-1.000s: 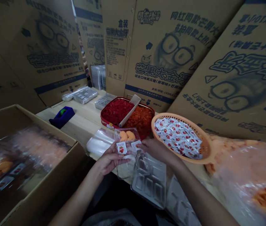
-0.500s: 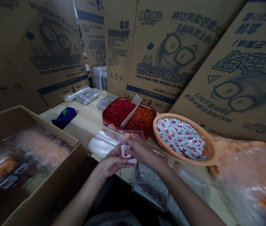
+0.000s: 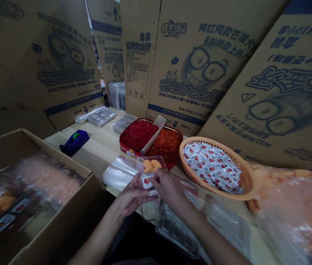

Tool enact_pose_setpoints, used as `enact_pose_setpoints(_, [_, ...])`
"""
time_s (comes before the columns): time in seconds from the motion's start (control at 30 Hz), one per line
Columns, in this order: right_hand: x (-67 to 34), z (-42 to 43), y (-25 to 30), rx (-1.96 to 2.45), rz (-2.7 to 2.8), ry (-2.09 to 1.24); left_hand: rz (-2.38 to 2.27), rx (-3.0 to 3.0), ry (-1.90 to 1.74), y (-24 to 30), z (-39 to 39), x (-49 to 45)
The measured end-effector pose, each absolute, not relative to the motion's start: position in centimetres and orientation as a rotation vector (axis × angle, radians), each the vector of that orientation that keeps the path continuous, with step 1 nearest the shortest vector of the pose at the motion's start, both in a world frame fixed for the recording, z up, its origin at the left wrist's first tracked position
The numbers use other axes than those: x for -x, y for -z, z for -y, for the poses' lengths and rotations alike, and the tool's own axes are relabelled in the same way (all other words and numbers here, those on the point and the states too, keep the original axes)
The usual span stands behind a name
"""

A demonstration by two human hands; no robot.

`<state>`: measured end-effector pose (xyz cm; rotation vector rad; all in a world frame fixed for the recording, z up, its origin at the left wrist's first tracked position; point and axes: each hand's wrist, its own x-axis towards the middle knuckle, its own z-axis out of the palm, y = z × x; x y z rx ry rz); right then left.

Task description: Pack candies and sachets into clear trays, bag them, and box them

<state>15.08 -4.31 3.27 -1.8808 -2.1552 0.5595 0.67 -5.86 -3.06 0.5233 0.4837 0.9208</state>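
My left hand [image 3: 131,197] is closed around the lower part of a clear plastic box [image 3: 159,159] with its lid side up toward the back. Two orange candy pieces [image 3: 152,165] show in the box's far part. Nearer to me in it lies a small white sachet [image 3: 146,181] with a red print. The fingers of my right hand [image 3: 170,188] are pinched at the sachet's right edge; their tips are partly hidden. Beyond the hands stands a red tin [image 3: 125,148] with red and orange bits on either side of a cardboard divider [image 3: 153,135].
An orange basket [image 3: 248,184] of sachets stands to the right, beside a big bag of orange pieces [image 3: 291,206]. Empty clear trays [image 3: 176,230] lie near my right forearm. At left are an open carton [image 3: 53,217] and a blue tape dispenser [image 3: 74,142]. Tall cartons [image 3: 194,92] wall the back.
My right hand has drawn back slightly toward me and right, uncovering the orange pieces. The sachet sits in about the same place, and my left hand keeps its hold.
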Motion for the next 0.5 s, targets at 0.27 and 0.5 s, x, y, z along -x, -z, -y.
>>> enact_pose_setpoints(0.27, [-18.2, -2.6, -2.2, 1.860, 2.129, -0.416, -0.538, -0.430, -0.921, 3.9, 6.5, 1.5])
enact_pose_setpoints(0.5, [-18.4, -10.5, 1.7, 1.961, 2.367, -0.433, -0.559, -0.413, -0.970, 4.2, 6.8, 3.0])
